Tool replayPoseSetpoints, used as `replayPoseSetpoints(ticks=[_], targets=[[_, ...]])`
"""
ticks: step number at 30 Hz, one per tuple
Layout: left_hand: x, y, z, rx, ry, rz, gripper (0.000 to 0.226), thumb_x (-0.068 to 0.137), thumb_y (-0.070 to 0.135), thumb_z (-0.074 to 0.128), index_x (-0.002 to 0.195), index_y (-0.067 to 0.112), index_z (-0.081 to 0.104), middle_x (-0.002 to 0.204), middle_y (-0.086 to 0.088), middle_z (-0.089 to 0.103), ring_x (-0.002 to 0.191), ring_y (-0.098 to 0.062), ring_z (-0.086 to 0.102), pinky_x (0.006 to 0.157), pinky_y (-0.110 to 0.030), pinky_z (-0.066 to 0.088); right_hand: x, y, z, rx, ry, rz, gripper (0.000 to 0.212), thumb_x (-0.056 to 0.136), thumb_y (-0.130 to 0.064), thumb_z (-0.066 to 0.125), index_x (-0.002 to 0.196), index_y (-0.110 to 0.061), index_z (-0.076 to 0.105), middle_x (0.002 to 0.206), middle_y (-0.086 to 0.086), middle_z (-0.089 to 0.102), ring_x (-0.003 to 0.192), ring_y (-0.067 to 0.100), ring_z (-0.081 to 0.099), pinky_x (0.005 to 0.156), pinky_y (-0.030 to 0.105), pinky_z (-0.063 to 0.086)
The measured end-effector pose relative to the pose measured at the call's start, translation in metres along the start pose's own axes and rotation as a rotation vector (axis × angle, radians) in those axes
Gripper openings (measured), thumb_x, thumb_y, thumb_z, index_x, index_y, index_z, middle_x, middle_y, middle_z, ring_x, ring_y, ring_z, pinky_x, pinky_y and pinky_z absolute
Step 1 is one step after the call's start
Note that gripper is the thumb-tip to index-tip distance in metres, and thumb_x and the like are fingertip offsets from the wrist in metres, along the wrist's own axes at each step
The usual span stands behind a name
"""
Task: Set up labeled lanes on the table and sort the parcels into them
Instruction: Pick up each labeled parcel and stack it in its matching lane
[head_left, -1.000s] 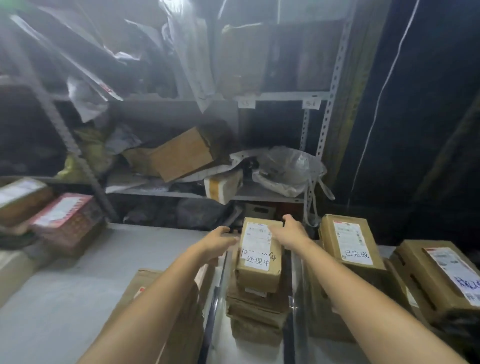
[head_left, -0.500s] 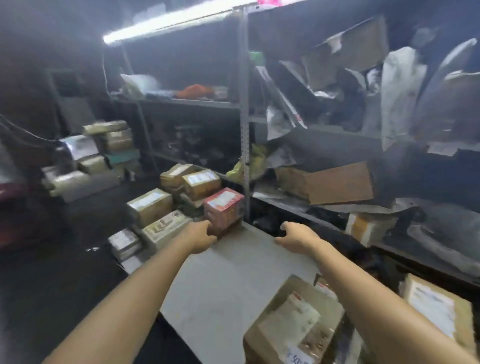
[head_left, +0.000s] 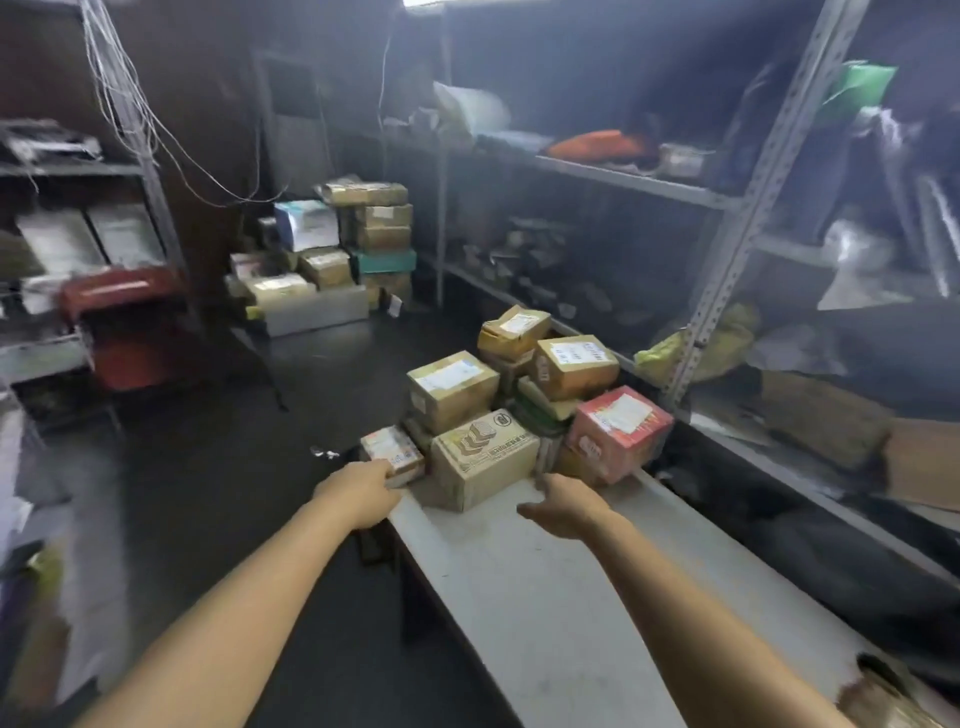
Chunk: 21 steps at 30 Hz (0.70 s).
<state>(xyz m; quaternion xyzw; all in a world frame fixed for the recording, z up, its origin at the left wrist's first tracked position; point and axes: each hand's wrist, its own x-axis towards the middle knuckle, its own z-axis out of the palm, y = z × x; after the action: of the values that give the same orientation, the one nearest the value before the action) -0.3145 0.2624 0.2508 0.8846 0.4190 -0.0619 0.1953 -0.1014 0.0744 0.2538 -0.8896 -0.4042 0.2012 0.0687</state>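
The worktop (head_left: 519, 597) runs away from me, pale and bare along its near stretch; I see no lane labels on that part. Both arms reach across it to the parcels heaped at the far end, so the step in hand looks like fetching the next parcel to sort. To do it well I would take one from the open front edge of the heap, not from under another, lift it straight up so its neighbours stay put, and turn its label up before choosing a lane.

The left hand (head_left: 363, 493) is at the worktop's left corner, against the near side of a small box (head_left: 389, 449). Its fingertips are hidden between hand and box, so I cannot tell whether the grip has closed on it or only touches. The right hand (head_left: 569, 509) hovers low over the worktop just short of the printed carton (head_left: 488, 462) — grip loose, fingers gently curved, thumb out to the side, nothing in it.

Behind the carton lies a brown box (head_left: 452, 387) with a white label, and to the right a red box (head_left: 618, 431) sits tilted at the shelf side. More labelled boxes are stacked behind these two. Well beyond, on the floor by the back wall, stands a separate stack (head_left: 332, 254) of parcels.
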Motion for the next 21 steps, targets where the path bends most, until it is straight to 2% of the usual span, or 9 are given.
replayPoseSetpoints(ticks=[5, 10, 15, 19, 21], targets=[[0.054, -0.035, 0.009, -0.006, -0.013, -0.045, 0.035, 0.097, 0.041, 0.048, 0.13, 0.032, 0.055, 0.134, 0.0, 0.058, 0.115, -0.023, 0.058, 0.093, -0.037, 0.052, 0.074, -0.036, 0.025, 0.009, -0.02, -0.02, 0.058, 0.091, -0.05, 0.056, 0.133, -0.01, 0.054, 0.14, 0.01, 0.058, 0.127, 0.03, 0.054, 0.101, 0.04, 0.047], [0.119, -0.04, 0.003, 0.017, -0.04, -0.063, 0.039, 0.095, 0.042, 0.048, 0.133, 0.033, 0.055, 0.136, 0.0, 0.058, 0.117, -0.024, 0.058, 0.093, -0.035, 0.051, 0.151, -0.05, 0.035, 0.105, 0.031, -0.007, 0.056, 0.096, -0.047, 0.052, 0.136, -0.009, 0.05, 0.14, 0.011, 0.057, 0.127, 0.03, 0.053, 0.098, 0.038, 0.047], [0.196, -0.028, -0.031, 0.051, -0.048, -0.066, 0.047, 0.093, 0.045, 0.05, 0.139, 0.035, 0.05, 0.134, 0.002, 0.059, 0.114, -0.024, 0.06, 0.093, -0.038, 0.052, 0.222, -0.054, 0.024, 0.309, 0.061, 0.076, 0.053, 0.095, -0.046, 0.053, 0.133, -0.008, 0.053, 0.137, 0.011, 0.059, 0.125, 0.031, 0.055, 0.098, 0.039, 0.047], [0.255, -0.019, -0.06, 0.053, -0.004, -0.044, 0.045, 0.095, 0.044, 0.051, 0.139, 0.034, 0.05, 0.134, 0.002, 0.06, 0.117, -0.023, 0.059, 0.096, -0.038, 0.051, 0.267, -0.063, 0.002, 0.467, 0.136, 0.125, 0.056, 0.093, -0.05, 0.053, 0.131, -0.009, 0.053, 0.124, 0.01, 0.064, 0.114, 0.03, 0.06, 0.09, 0.039, 0.051], [0.284, -0.016, -0.067, 0.061, -0.003, -0.019, 0.044, 0.096, 0.044, 0.051, 0.138, 0.033, 0.051, 0.134, 0.002, 0.06, 0.119, -0.024, 0.058, 0.097, -0.038, 0.05, 0.286, -0.068, 0.0, 0.524, 0.148, 0.151, 0.055, 0.094, -0.049, 0.053, 0.132, -0.008, 0.052, 0.125, 0.011, 0.063, 0.115, 0.03, 0.059, 0.087, 0.038, 0.049]])
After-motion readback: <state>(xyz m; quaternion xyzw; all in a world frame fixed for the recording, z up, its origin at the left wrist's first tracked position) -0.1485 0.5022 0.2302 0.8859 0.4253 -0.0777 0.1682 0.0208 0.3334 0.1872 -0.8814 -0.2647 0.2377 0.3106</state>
